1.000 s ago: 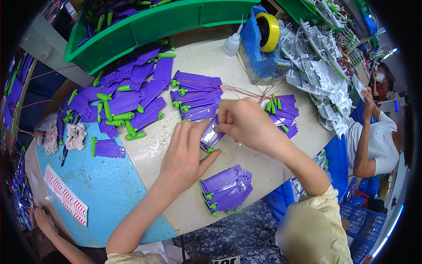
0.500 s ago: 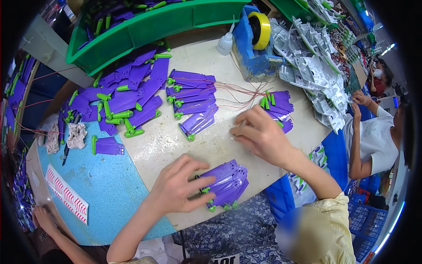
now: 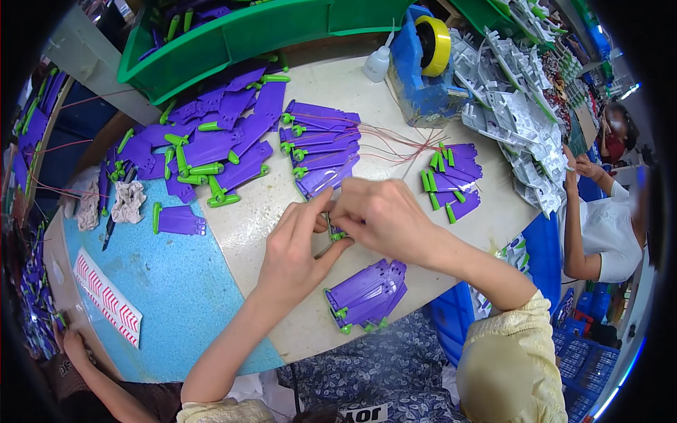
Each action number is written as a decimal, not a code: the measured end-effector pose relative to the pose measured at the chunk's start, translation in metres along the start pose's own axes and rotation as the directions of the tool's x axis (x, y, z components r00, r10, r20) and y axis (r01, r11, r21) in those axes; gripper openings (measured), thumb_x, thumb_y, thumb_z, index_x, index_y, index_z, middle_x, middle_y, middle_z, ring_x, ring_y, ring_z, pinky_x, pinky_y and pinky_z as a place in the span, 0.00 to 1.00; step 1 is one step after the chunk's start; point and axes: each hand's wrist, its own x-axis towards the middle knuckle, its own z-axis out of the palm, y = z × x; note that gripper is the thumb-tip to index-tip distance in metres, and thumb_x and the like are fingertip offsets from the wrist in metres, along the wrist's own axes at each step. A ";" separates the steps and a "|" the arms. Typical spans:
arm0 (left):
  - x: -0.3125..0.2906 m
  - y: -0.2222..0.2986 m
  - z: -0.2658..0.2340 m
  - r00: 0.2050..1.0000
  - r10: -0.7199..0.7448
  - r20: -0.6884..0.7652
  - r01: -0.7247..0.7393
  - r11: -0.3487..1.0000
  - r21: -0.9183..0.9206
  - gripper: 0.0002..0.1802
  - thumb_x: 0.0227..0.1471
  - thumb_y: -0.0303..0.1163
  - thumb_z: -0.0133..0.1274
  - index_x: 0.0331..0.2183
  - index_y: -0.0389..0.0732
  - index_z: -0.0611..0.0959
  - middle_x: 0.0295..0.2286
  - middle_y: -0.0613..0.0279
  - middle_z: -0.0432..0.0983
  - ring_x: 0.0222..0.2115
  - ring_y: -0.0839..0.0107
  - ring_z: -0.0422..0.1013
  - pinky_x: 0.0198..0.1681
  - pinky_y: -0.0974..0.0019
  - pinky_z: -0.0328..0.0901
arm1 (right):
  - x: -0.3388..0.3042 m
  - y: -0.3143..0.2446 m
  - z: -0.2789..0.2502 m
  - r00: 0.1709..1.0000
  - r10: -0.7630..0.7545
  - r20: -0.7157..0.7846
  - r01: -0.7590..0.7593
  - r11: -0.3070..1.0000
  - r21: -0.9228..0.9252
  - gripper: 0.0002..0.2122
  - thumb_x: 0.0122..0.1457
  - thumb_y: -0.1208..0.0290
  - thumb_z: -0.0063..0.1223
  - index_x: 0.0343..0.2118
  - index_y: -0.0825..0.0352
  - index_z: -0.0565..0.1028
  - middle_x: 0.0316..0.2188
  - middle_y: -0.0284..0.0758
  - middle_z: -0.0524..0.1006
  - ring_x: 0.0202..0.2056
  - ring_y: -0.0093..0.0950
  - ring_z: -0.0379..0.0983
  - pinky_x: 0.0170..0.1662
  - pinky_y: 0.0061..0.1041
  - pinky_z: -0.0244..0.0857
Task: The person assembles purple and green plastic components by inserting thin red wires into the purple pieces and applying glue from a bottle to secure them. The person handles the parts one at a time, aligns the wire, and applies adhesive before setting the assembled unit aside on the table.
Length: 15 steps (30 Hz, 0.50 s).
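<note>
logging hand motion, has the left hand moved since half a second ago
Yes, the left hand has moved forward, away from the person, closer to the blue tape dispenser.

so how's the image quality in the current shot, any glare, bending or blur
Head view: the green bin bows and the corners go black; head view: pale highlights sit on the purple piece just beyond the left hand, and a light strip glares near the right rim; head view: a round blurred patch hides detail against the yellow sleeve.
</note>
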 end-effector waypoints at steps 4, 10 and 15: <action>0.000 -0.003 0.000 0.999 -0.033 -0.025 0.031 0.997 -0.072 0.40 0.35 0.25 0.74 0.52 0.35 0.76 0.40 0.53 0.79 0.37 0.65 0.78 0.40 0.66 0.75 | 0.002 0.002 -0.001 0.993 0.098 0.073 -0.109 0.980 0.169 0.03 0.47 0.77 0.62 0.25 0.70 0.81 0.25 0.42 0.78 0.25 0.42 0.75 0.29 0.37 0.68; 0.000 -0.005 0.000 0.999 -0.045 -0.014 0.044 0.995 -0.086 0.36 0.35 0.24 0.73 0.49 0.34 0.77 0.41 0.51 0.80 0.38 0.63 0.78 0.40 0.65 0.75 | -0.018 -0.011 -0.011 0.947 0.287 0.145 -0.316 0.912 0.263 0.08 0.51 0.80 0.62 0.36 0.70 0.84 0.22 0.42 0.74 0.21 0.36 0.72 0.26 0.35 0.64; 0.001 -0.004 0.001 0.999 -0.026 -0.026 0.024 0.995 -0.094 0.33 0.34 0.22 0.72 0.46 0.33 0.77 0.38 0.52 0.78 0.37 0.60 0.76 0.38 0.62 0.73 | -0.019 -0.010 -0.005 0.959 0.256 0.122 -0.280 0.917 0.282 0.08 0.50 0.81 0.62 0.34 0.71 0.84 0.22 0.41 0.73 0.21 0.37 0.70 0.25 0.35 0.62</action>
